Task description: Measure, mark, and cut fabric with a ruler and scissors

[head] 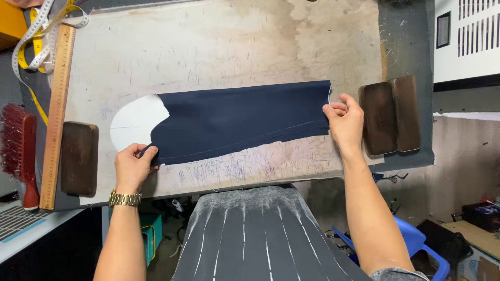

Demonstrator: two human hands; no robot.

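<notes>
A long piece of navy cloth (pixel 239 120) lies flat across a worn, chalk-marked work board (pixel 208 47). A white rounded paper pattern (pixel 134 122) sticks out from under its left end. My left hand (pixel 133 165), with a gold watch at the wrist, pinches the cloth's lower left corner. At the other end, my right hand (pixel 344 120) grips the cloth's right edge. The cloth is stretched between both hands.
A wooden ruler (pixel 56 109) and a yellow-white tape measure (pixel 36 41) lie at the board's left edge, beside a dark wooden block (pixel 79 157) and a red brush (pixel 20 151). Two dark wooden blocks (pixel 390 115) sit at the right. A blue plastic chair (pixel 416 242) stands below.
</notes>
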